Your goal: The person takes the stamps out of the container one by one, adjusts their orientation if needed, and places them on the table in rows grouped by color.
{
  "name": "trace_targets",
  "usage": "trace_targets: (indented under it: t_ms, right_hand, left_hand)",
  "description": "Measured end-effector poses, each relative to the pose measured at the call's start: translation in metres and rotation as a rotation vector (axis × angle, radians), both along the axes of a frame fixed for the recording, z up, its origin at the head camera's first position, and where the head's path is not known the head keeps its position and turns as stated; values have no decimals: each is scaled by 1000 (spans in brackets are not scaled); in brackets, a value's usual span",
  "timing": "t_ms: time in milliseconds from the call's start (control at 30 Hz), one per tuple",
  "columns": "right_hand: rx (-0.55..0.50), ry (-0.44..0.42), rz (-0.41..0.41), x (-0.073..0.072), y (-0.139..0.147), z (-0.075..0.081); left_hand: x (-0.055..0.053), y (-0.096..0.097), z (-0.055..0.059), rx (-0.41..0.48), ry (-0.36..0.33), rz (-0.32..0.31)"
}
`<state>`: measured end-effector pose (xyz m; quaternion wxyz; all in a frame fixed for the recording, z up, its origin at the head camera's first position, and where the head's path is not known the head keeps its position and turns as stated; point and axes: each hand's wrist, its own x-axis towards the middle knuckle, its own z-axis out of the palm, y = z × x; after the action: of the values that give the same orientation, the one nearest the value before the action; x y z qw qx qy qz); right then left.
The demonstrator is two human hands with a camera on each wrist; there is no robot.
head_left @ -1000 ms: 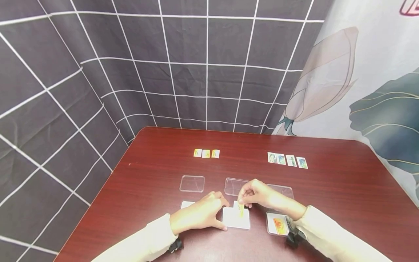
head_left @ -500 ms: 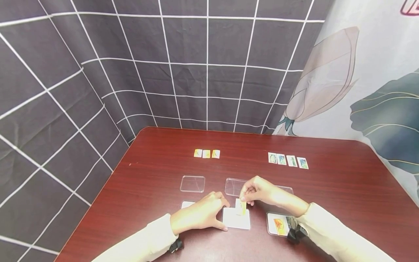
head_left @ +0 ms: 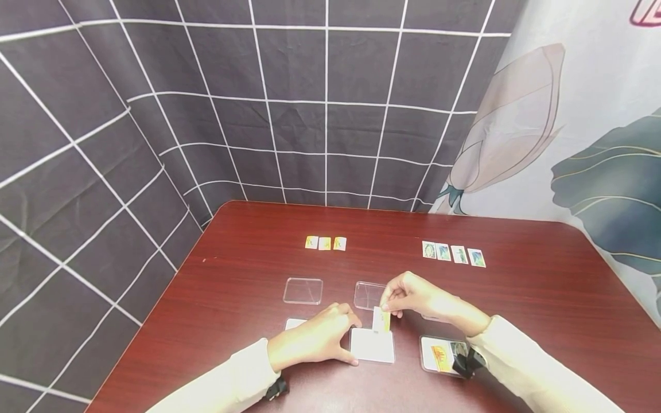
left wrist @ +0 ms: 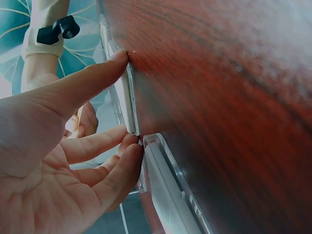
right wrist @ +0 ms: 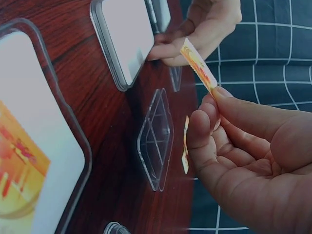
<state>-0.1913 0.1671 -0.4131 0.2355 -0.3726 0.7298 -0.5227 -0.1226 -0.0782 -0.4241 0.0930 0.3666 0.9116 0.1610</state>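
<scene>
My right hand [head_left: 413,295] pinches a small yellow-and-white stamp [head_left: 382,319] between thumb and forefinger. In the right wrist view the stamp [right wrist: 199,66] shows a toothed edge and stands tilted, apart from the box. Below it lies a clear plastic box [head_left: 372,346] with a white top face. My left hand [head_left: 317,335] holds this box at its left side, thumb at the near corner and fingertips at the far one; the left wrist view shows the thumb [left wrist: 85,83] against its edge. To the right, another box [head_left: 431,353] bears an orange stamp and a darker one.
Clear lids [head_left: 303,291] lie in a row behind the boxes, one partly under my right forearm. Three yellow stamps [head_left: 325,244] sit farther back; several green-blue stamps [head_left: 443,252] lie at the right. A third box [head_left: 295,323] is mostly hidden behind my left hand.
My right hand has lifted the stamp up and slightly right, away from the white face of the middle box. The left hand stays where it was.
</scene>
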Motion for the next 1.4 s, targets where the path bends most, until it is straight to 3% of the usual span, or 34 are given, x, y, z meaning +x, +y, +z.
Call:
trace_targets:
  t_ms: [867, 1400]
  right_hand:
    - [89, 70, -70, -13, 6, 11]
    - [89, 34, -110, -18, 8, 17]
  left_hand:
    - [1, 0, 0, -6, 29, -8]
    - [-1, 1, -3, -21, 26, -1]
